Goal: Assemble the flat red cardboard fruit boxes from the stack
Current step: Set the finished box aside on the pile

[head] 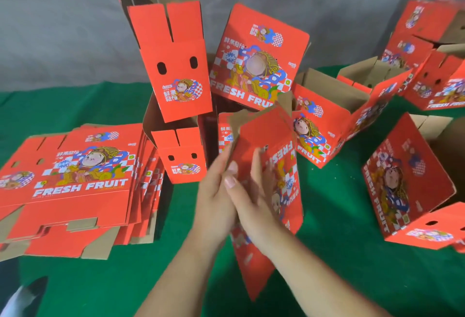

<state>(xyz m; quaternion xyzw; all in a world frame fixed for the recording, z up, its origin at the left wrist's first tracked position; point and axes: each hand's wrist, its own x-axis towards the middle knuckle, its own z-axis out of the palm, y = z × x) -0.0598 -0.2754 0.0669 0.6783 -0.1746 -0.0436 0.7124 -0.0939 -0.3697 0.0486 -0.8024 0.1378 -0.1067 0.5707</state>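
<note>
2 hands (234,190) on 1 box (271,165) | 1 flat stack (75,180)

We can't really see the fingertips of the left hand (214,190), they're tucked behind the motion-blurred box (266,165). The flat stack (70,183) runs off the left edge, and the assembled boxes (432,47) get chopped at the right.

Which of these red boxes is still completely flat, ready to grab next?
The top box of the stack at the left, lying flat and face up on the green cloth. The others already stand folded open, or are in the hands.
</note>
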